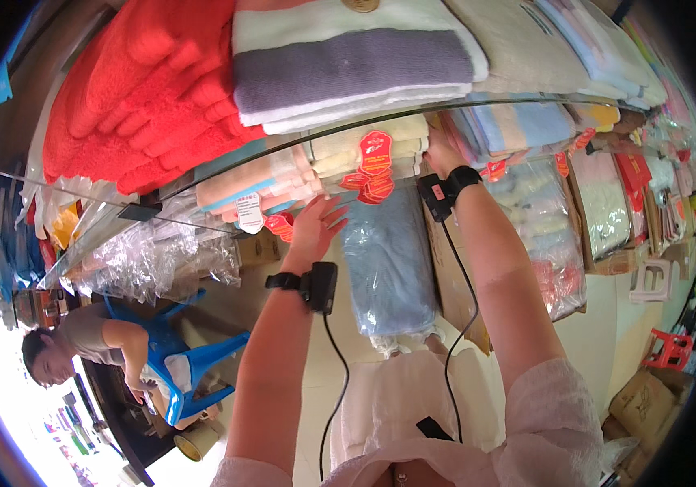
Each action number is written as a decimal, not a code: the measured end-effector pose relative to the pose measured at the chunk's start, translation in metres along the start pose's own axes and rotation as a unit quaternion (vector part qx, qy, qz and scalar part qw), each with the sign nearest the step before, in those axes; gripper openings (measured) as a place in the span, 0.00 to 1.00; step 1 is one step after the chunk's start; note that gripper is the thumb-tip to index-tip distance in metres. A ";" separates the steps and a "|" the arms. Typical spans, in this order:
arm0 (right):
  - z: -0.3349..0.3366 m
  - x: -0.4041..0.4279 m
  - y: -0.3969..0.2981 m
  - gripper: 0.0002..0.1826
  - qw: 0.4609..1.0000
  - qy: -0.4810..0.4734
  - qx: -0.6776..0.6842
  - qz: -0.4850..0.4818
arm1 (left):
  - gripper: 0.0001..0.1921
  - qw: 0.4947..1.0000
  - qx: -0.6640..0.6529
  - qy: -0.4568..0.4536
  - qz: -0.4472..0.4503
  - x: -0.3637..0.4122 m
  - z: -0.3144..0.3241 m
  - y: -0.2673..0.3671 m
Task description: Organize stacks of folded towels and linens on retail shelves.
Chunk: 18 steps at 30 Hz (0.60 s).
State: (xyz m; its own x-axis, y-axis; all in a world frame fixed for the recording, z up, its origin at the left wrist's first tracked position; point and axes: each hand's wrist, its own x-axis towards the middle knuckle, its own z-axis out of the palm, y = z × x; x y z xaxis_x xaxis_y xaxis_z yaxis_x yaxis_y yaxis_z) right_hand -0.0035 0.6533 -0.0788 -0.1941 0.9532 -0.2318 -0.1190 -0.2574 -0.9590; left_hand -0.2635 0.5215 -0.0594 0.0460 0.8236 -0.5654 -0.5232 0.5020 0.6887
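Note:
A stack of folded cream towels [366,146] with several red hang tags [376,153] lies on a shelf under a glass edge. My right hand [443,153] is at the stack's right side, its fingertips partly hidden there; whether it grips is unclear. My left hand [318,222] is lower left of the stack, fingers spread, holding nothing visible. Close to it are folded peach towels [262,176], a white printed tag [250,213] and a red tag [279,226]. Each wrist wears a black strapped device with a cable.
Red towels [153,91] and a grey-and-white striped towel [354,67] sit on the glass above. Below hangs or stands a plastic-wrapped blue bundle [387,262]. Wrapped goods [542,243] are at right. A person [92,341] sits on a blue plastic chair [183,359] at left.

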 end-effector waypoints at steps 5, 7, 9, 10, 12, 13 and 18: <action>0.001 0.002 0.007 0.21 0.997 0.031 0.054 0.051 | 0.15 0.990 -0.140 0.012 0.028 0.014 0.011 -0.025; 0.008 -0.006 0.002 0.22 0.998 0.023 0.046 0.025 | 0.20 0.985 -0.142 0.069 0.067 0.013 0.014 -0.034; 0.006 -0.004 0.003 0.24 0.999 0.019 0.035 -0.008 | 0.17 0.978 -0.173 0.118 -0.002 0.021 0.020 -0.037; 0.003 -0.002 0.006 0.23 0.999 0.030 0.033 0.018 | 0.15 0.974 -0.194 0.117 0.003 0.025 0.022 -0.038; 0.005 -0.010 0.000 0.21 0.998 0.056 0.021 0.025 | 0.10 0.975 -0.188 0.118 0.000 0.033 0.029 -0.039; -0.001 -0.006 0.007 0.21 0.998 0.059 0.018 0.026 | 0.10 0.975 -0.190 0.115 -0.003 0.037 0.033 -0.038; 0.003 -0.008 -0.015 0.21 0.995 0.030 0.045 0.087 | 0.06 0.973 -0.158 0.168 -0.004 0.052 0.045 -0.030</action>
State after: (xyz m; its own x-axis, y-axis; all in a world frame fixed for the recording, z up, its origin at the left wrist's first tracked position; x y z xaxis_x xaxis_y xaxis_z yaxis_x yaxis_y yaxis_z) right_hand -0.0031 0.6493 -0.0626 -0.1605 0.8998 -0.4057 -0.1766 -0.4305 -0.8851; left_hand -0.2076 0.5612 -0.0887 -0.2026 0.6598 -0.7236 -0.7624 0.3575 0.5394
